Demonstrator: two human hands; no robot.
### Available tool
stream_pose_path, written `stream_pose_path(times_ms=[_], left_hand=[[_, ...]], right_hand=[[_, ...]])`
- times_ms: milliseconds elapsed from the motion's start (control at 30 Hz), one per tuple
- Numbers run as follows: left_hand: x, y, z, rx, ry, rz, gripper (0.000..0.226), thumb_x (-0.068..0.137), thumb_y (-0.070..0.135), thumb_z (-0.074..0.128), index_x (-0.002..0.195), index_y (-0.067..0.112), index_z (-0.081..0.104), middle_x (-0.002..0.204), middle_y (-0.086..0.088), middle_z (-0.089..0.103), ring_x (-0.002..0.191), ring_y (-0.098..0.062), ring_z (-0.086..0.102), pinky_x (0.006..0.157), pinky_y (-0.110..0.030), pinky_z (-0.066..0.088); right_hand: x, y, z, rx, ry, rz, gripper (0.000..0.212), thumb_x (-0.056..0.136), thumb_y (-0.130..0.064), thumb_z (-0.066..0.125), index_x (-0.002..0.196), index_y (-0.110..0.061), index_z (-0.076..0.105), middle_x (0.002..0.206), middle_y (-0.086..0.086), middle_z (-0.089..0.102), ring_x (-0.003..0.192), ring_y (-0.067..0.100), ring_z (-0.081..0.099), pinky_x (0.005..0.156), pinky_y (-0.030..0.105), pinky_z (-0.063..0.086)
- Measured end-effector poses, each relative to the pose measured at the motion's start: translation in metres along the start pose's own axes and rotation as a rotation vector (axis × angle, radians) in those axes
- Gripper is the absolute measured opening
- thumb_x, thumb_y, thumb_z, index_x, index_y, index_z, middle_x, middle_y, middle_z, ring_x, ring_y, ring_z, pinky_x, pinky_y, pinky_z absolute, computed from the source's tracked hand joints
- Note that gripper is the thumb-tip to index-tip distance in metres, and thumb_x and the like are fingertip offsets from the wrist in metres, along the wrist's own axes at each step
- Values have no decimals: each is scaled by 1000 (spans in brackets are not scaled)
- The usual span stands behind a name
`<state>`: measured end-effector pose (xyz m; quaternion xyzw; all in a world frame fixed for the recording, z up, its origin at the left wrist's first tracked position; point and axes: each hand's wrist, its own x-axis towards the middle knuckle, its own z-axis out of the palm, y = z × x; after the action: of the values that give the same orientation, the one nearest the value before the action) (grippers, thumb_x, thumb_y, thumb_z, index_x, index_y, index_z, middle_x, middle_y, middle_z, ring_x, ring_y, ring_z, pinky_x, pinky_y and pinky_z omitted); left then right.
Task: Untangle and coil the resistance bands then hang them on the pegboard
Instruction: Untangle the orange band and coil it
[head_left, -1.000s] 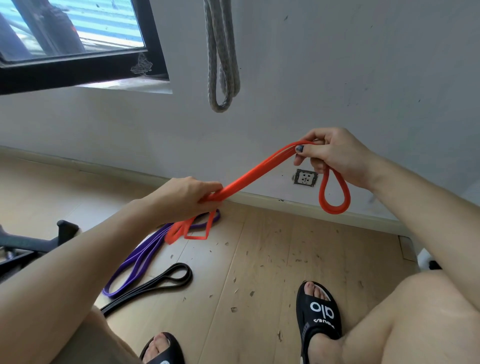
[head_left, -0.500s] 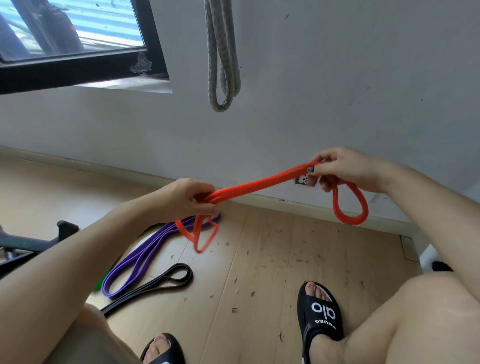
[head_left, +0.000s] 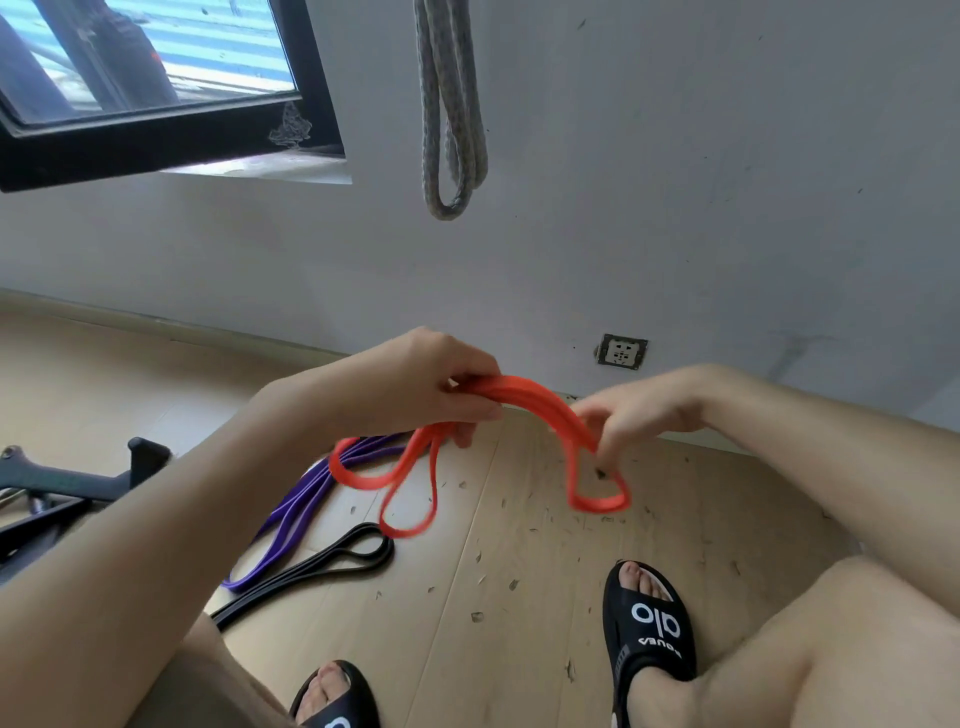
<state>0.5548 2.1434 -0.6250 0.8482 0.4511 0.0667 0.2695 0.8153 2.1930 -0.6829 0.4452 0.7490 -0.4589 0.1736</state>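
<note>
Left hand (head_left: 415, 387) and right hand (head_left: 631, 415) both pinched the orange band (head_left: 524, 397) in curled fingers, and matching the drooping loops evenly looked key.

We see a pale wooden plank floor (head_left: 519, 597) running up to a skirting board at the foot of the wall. Scattered over the boards we notice small dark flecks of debris (head_left: 477, 617), thickest in the middle. On the left a purple band (head_left: 291, 512) lies flat on the floor in a long folded loop, and just beside it, nearer us, a black band (head_left: 332, 561) lies the same way, its rounded end pointing right. We cannot tell whether the two touch. At the far left stands a black metal frame (head_left: 67, 483). Two feet in black sandals (head_left: 649, 623) rest on the boards at the bottom.
</note>
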Motion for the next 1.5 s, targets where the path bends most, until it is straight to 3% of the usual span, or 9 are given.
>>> stream_pose_path(times_ms=[67, 200, 300, 433, 700, 900, 1100, 1367, 1500], left_hand=[[4, 7, 4, 49, -11, 42, 12, 97, 27, 70, 88, 20, 67, 69, 11, 72, 63, 5, 68, 64, -9, 49], [9, 12, 8, 167, -19, 52, 5, 93, 28, 73, 88, 29, 71, 72, 9, 71, 65, -2, 67, 63, -20, 51], [6, 6, 3, 137, -63, -6, 6, 92, 29, 74, 95, 24, 76, 76, 9, 76, 68, -1, 71, 65, -16, 54], [-5, -10, -1, 114, -64, -57, 7, 93, 31, 75, 91, 25, 73, 73, 12, 75, 65, 1, 69, 60, -7, 44], [-21, -26, 9, -15, -25, -65, 7, 92, 27, 76, 93, 20, 75, 74, 20, 75, 69, 3, 72, 66, -7, 48], [-23, -27, 9, -127, -24, -87, 19, 93, 30, 71, 97, 12, 75, 79, 11, 78, 72, -6, 75, 69, -14, 55], [-23, -22, 3, -161, 17, -116, 11, 95, 29, 69, 89, 20, 72, 73, 7, 76, 67, -8, 75, 62, -11, 52], [-29, -15, -6, -229, -61, -165, 16, 95, 25, 68, 96, 10, 74, 81, -1, 79, 75, -16, 78, 73, -29, 64], [-29, -20, -8, -142, -30, -138, 11, 96, 27, 68, 91, 17, 71, 76, 7, 78, 69, -7, 74, 65, -11, 51]], right_hand=[[-1, -27, 6, 105, 83, -207, 58, 79, -5, 79, 128, -27, 57, 120, 3, 64, 109, 14, 61, 95, 29, 51], [-1, -65, 21, 244, 180, -456, 32, 84, 0, 73, 108, -20, 66, 107, 2, 74, 103, 18, 70, 97, 33, 54], [2, -65, 28, 263, 179, -451, 20, 92, -1, 65, 111, -6, 66, 103, 13, 75, 97, 21, 75, 94, 38, 58], [0, -68, 27, 218, 240, -428, 5, 95, -5, 60, 95, -7, 65, 78, 6, 64, 72, 12, 70, 70, 27, 56], [-20, -73, 13, 198, 238, -336, 21, 96, -34, 71, 85, -15, 70, 63, 1, 59, 51, 15, 49, 48, 27, 43], [-32, -68, 4, 248, 141, -292, 29, 100, -33, 65, 96, -4, 70, 74, 7, 70, 56, 17, 62, 58, 30, 54], [-34, -63, 5, 217, 138, -326, 22, 96, -31, 71, 82, -14, 68, 75, 8, 71, 61, 19, 63, 62, 30, 55], [-21, -59, 14, 272, 96, -343, 20, 102, -23, 61, 100, -7, 72, 97, 8, 80, 92, 22, 77, 85, 32, 59], [-20, -61, 14, 223, 178, -349, 26, 106, -25, 55, 101, -1, 65, 80, 7, 74, 85, 28, 76, 81, 34, 60]])
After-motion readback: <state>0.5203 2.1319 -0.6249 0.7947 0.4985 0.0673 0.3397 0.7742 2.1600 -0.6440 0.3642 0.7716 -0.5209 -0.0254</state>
